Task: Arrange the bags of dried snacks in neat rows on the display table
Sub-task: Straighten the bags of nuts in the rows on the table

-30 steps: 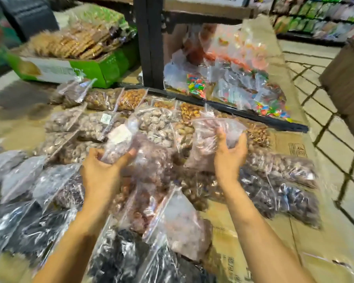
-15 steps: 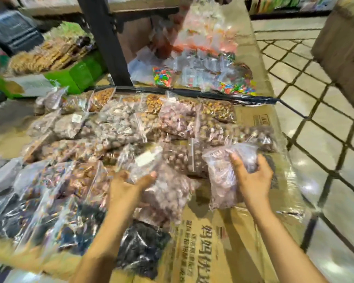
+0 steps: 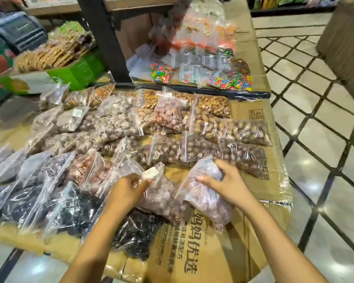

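Clear zip bags of dried snacks lie in rows on a display table covered in flattened cardboard. My left hand grips the top of a pinkish-brown snack bag with a white label, which rests on the cardboard. My right hand is closed on a second pinkish bag lying just right of the first and touching it. Dark dried-fruit bags fill the near left, brown nut bags the far right.
Small bags of coloured candy sit behind a black rail at the back. A black post rises at centre back. A green box of biscuits stands at back left. Tiled floor runs along the table's right edge.
Both hands have brought their bags down and toward the table's near edge. The bags now rest side by side on the cardboard in front of the nut rows.
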The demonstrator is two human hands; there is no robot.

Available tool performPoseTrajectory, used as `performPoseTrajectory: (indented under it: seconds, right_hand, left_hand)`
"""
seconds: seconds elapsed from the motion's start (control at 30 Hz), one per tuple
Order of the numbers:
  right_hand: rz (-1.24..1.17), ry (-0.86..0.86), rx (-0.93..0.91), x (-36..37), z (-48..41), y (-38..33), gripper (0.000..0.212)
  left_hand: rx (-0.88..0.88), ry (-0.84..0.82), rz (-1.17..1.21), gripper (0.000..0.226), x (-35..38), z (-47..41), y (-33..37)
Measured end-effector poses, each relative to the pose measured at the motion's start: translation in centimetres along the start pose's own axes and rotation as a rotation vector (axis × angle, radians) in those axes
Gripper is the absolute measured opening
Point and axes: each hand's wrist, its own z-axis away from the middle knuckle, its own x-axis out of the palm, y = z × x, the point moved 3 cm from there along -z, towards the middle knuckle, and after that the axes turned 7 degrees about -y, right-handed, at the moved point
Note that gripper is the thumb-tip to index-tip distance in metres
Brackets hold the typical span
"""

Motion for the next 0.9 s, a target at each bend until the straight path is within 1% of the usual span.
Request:
performPoseTrajectory:
  seconds: [0.07,0.13,0.17,0.2,0.23,0.3,0.33,0.4,0.43,0.5,0.57,0.67,0.73,0.8,0.87,0.9]
  right_hand:
    - [0.133,-0.158,0.010,1.6,-1.4,-0.3,0.021]
    - [0.356,-0.276,0.023,3.9,-2.6,0.3,0.031]
    - [0.477,-0.298,0.042,4.9,-3.0,0.8,0.040]
    - [0.554,-0.291,0.077,5.4,-3.0,1.5,0.053]
    - [0.549,-0.253,0.112,5.5,-2.7,1.9,0.069]
    - [0.398,-0.161,0.192,4.7,-1.3,2.8,0.101]
    - [0.344,-0.145,0.215,4.2,-0.3,3.5,0.112]
    - [0.381,-0.207,0.244,3.5,1.8,5.3,0.128]
    - [0.470,-0.246,0.229,3.5,2.6,6.1,0.133]
    - [0.652,-0.242,0.142,3.7,2.8,7.3,0.132]
    - [0.692,-0.194,0.086,3.7,1.9,7.5,0.127]
    - [0.584,-0.117,0.057,3.6,0.7,6.7,0.111]
    - [0.449,-0.016,0.006,3.5,0.9,6.3,0.100]
    - [0.376,0.053,-0.049,3.6,1.2,5.8,0.094]
    - [0.403,0.031,-0.077,3.6,1.0,5.2,0.094]
    - [0.470,-0.032,-0.079,3.7,0.7,5.0,0.097]
  left_hand:
    - [0.040,0.046,0.028,0.020,0.6,-0.3,0.4]
    - [0.008,0.102,0.088,0.021,0.9,-0.6,0.4]
    - [-0.020,0.128,0.150,0.025,0.9,-0.7,0.1]
    - [-0.046,0.157,0.210,0.030,1.0,-0.7,-0.3]
    - [-0.064,0.181,0.249,0.036,1.2,-0.6,-0.8]
    - [-0.071,0.207,0.267,0.041,1.5,0.0,-1.4]
    - [-0.072,0.203,0.273,0.040,1.5,0.2,-1.6]
    - [-0.080,0.172,0.303,0.039,1.5,0.1,-1.8]
    - [-0.085,0.150,0.304,0.038,1.5,-0.1,-1.9]
    - [-0.082,0.125,0.279,0.037,1.3,-0.6,-1.8]
    - [-0.062,0.132,0.244,0.035,1.3,-0.7,-1.5]
    - [-0.055,0.142,0.253,0.033,1.5,-0.4,-1.1]
    - [-0.071,0.114,0.315,0.039,1.7,-0.4,-1.3]
    - [-0.095,0.099,0.379,0.047,1.8,-0.2,-1.7]
    - [-0.109,0.091,0.477,0.047,2.0,0.3,-1.9]
    - [-0.116,0.090,0.528,0.045,2.1,0.5,-1.9]
